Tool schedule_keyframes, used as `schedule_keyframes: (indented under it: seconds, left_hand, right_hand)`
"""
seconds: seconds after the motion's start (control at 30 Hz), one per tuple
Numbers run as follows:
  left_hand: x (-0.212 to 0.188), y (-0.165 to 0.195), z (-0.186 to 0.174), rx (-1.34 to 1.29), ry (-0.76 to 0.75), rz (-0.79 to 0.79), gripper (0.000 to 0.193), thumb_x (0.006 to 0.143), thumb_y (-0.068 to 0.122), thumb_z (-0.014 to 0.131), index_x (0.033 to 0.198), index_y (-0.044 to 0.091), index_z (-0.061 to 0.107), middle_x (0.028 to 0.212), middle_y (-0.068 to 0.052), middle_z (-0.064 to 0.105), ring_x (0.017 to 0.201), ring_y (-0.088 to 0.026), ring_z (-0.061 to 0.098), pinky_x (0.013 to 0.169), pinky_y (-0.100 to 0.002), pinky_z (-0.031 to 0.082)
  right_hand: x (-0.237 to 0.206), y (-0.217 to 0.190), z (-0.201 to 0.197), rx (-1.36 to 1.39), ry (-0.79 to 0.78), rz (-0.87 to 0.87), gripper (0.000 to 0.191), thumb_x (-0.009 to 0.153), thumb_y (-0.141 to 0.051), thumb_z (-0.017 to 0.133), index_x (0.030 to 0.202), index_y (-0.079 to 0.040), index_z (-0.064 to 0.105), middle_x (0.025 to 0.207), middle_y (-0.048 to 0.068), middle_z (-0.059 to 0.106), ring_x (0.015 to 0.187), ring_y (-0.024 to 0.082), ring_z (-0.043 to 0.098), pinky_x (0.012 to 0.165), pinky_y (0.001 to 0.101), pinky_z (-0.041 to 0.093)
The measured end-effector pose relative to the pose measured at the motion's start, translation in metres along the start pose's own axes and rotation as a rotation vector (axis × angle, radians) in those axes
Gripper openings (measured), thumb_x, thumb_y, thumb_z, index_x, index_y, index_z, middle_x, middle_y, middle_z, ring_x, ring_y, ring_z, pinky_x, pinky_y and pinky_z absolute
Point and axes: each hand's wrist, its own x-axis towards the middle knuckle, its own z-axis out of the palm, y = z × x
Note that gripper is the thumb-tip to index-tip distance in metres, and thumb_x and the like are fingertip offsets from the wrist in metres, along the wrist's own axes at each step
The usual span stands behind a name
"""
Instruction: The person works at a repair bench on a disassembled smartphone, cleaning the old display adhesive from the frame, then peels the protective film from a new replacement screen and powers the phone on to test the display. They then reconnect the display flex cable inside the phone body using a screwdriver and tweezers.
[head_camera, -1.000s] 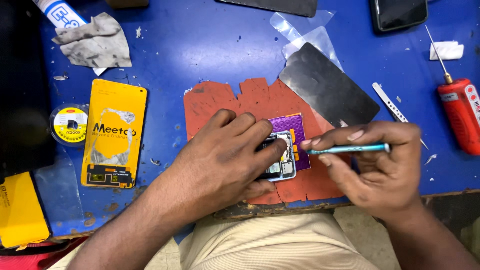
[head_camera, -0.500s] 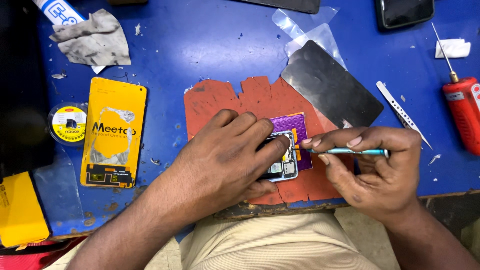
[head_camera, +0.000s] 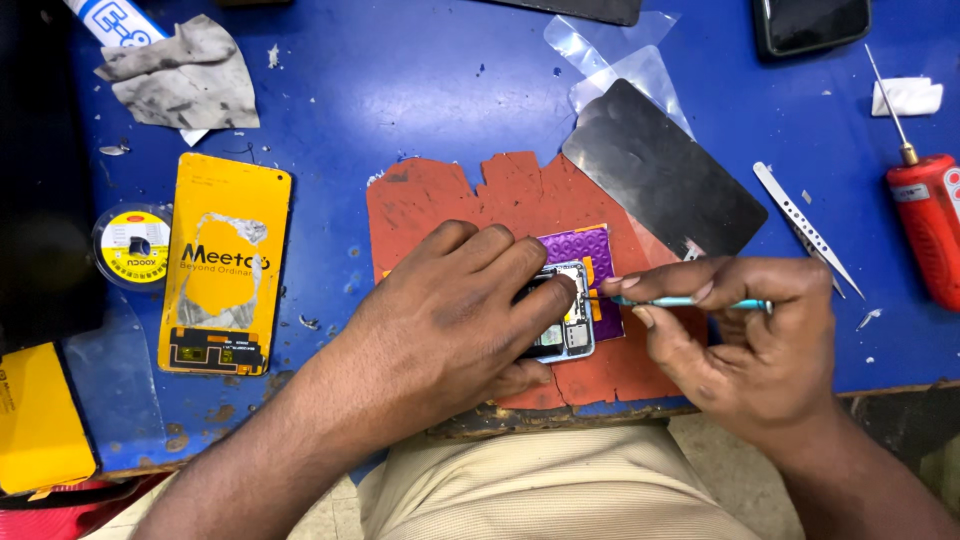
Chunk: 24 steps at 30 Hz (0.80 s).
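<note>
An opened phone (head_camera: 566, 322) with bare circuitry lies on a worn red mat (head_camera: 450, 195), partly over a purple pad (head_camera: 582, 246). My left hand (head_camera: 440, 320) covers most of the phone and presses it down, fingers wrapped over its edge. My right hand (head_camera: 755, 345) pinches a thin teal-handled tool (head_camera: 690, 301) between thumb and fingers. The tool lies almost level and its tip touches the phone's right edge.
A yellow phone back panel (head_camera: 222, 262) lies left of the mat, beside a solder-wire spool (head_camera: 131, 245). A dark plate (head_camera: 662, 170), tweezers (head_camera: 806, 226) and a red-handled screwdriver (head_camera: 928, 215) lie at right. A dirty cloth (head_camera: 182, 75) and another phone (head_camera: 812, 22) sit at the back.
Both hands keep their grip. My right hand has drifted slightly lower with the tool; the view has shifted a little.
</note>
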Motion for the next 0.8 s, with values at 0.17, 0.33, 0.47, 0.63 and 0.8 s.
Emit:
schedule_keyframes:
  seconds: [0.17, 0.33, 0.47, 0.63, 0.8]
  left_hand:
    - [-0.0013, 0.0025, -0.0021, -0.003, 0.0, 0.0, 0.059, 0.067, 0.042, 0.085, 0.113, 0.011, 0.063, 0.104, -0.006, 0.056, 0.102, -0.025, 0.057, 0.09, -0.044, 0.045]
    - [-0.0005, 0.0042, -0.0022, 0.027, -0.015, 0.028, 0.059, 0.067, 0.043, 0.084, 0.116, 0.014, 0.066, 0.104, -0.007, 0.055, 0.104, -0.025, 0.056, 0.088, -0.045, 0.045]
    - [-0.0006, 0.0032, -0.0008, 0.032, -0.011, 0.025, 0.06, 0.067, 0.045, 0.084, 0.116, 0.014, 0.066, 0.105, -0.007, 0.055, 0.104, -0.025, 0.055, 0.09, -0.045, 0.045]
    - [-0.0003, 0.0022, 0.0006, 0.033, -0.009, 0.023, 0.058, 0.068, 0.047, 0.084, 0.111, 0.013, 0.065, 0.107, -0.007, 0.055, 0.105, -0.024, 0.056, 0.089, -0.045, 0.045]
    - [-0.0005, 0.0016, 0.0004, 0.018, -0.011, 0.015, 0.056, 0.068, 0.045, 0.085, 0.11, 0.013, 0.065, 0.106, -0.007, 0.055, 0.103, -0.025, 0.056, 0.089, -0.045, 0.045]
  right_hand:
    - [-0.0007, -0.0038, -0.0002, -0.092, 0.003, 0.074, 0.042, 0.09, 0.012, 0.067, 0.106, -0.004, 0.032, 0.106, 0.026, 0.07, 0.105, 0.033, 0.076, 0.086, 0.0402, 0.068]
    - [0.0005, -0.0054, -0.0004, 0.0, 0.013, 0.029, 0.046, 0.094, 0.013, 0.064, 0.116, -0.004, 0.027, 0.113, 0.024, 0.066, 0.108, 0.031, 0.075, 0.088, 0.0402, 0.064]
    - [0.0032, -0.0027, 0.0013, 0.042, 0.045, -0.061, 0.046, 0.096, 0.013, 0.063, 0.118, -0.006, 0.027, 0.112, 0.017, 0.056, 0.109, 0.029, 0.074, 0.095, 0.0436, 0.063]
    - [0.0044, -0.0022, 0.0017, -0.014, 0.034, -0.072, 0.048, 0.096, 0.014, 0.063, 0.119, -0.006, 0.026, 0.114, 0.015, 0.05, 0.105, 0.03, 0.074, 0.092, 0.0433, 0.063]
    - [0.0067, -0.0011, 0.0009, -0.019, 0.015, -0.073, 0.048, 0.096, 0.014, 0.062, 0.118, -0.007, 0.025, 0.115, 0.016, 0.053, 0.106, 0.03, 0.075, 0.091, 0.0424, 0.063]
